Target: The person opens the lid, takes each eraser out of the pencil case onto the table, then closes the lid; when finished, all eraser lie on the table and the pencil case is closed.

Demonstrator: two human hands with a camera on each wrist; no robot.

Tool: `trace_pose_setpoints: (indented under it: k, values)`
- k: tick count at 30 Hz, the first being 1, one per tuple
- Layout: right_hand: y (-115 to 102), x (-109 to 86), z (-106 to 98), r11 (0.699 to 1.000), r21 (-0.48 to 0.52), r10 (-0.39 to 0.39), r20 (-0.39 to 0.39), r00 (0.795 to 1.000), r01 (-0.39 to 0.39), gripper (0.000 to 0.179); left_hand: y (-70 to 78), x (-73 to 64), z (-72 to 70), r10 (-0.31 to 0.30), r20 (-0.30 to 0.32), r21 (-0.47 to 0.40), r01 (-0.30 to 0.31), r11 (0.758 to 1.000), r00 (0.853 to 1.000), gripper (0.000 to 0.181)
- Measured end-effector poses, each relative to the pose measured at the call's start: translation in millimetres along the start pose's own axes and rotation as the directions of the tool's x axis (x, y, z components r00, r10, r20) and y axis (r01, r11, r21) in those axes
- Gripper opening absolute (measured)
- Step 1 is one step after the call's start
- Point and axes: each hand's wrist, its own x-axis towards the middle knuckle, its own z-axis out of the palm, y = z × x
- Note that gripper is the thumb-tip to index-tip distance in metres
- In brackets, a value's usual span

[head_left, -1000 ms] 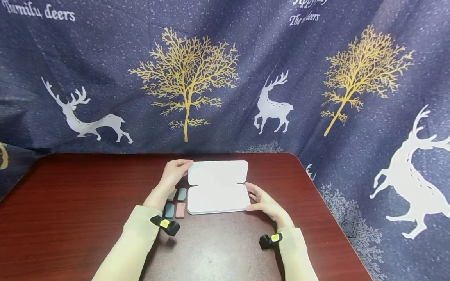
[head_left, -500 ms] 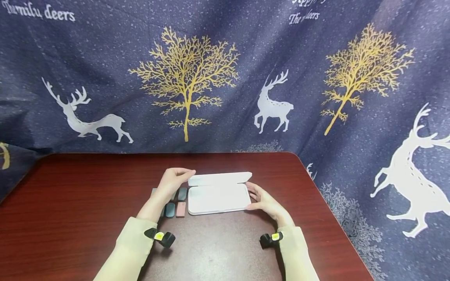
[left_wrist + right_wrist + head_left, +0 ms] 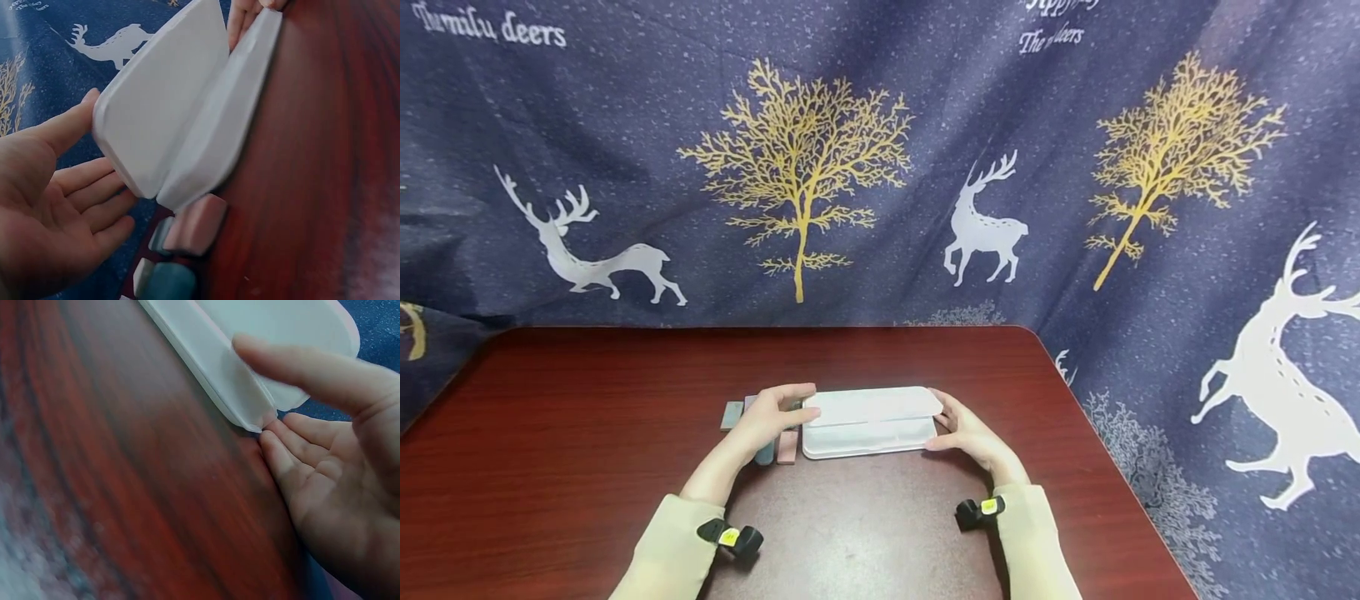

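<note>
A long white hinged case [image 3: 872, 438] lies on the table, its lid [image 3: 871, 403] tilted partway down over the base. At the case's left end is my left hand [image 3: 773, 415]. The left wrist view shows one fingertip touching the edge of the lid [image 3: 162, 100], with the other fingers [image 3: 94, 194] loosely extended behind it. My right hand [image 3: 966, 433] holds the right end of the base, thumb toward the front corner and fingers toward the back. In the right wrist view, fingertips [image 3: 281, 456] touch the end of the base [image 3: 228, 378].
Left of the case sit several small rounded blocks, among them a pink block [image 3: 787, 447], a teal block [image 3: 764, 455] and a grey-green block [image 3: 732, 415]. My left hand partly hides them. A dark blue cloth [image 3: 880, 167] printed with deer and trees hangs behind the reddish-brown table [image 3: 587, 433].
The lid has swung from leaning back wide open down toward the base. My left hand has come forward and lower with it. My right hand has stayed at the case's right end.
</note>
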Motion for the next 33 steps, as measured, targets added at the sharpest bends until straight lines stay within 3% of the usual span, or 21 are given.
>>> trace_pose_setpoints:
  k: [5,15,33]
  values:
    - [-1.5,-3.4,-1.2,0.999,0.032,0.032,-0.005,0.999,-0.032,0.1,-6.3,-0.9,3.5,0.037,0.019,0.023,-0.037,0.999,0.999,0.068]
    - [-2.0,-6.7,-3.8,0.998,0.006,-0.07,0.034,0.997,0.07,0.089,-9.5,-3.7,8.5,0.068,0.024,0.064,-0.07,0.996,0.997,0.077]
    - [-5.4,-5.7,-1.3,0.999,-0.029,-0.039,0.038,0.999,0.04,0.089,-11.1,-4.6,12.9,0.071,0.032,0.035,-0.072,0.997,0.997,0.086]
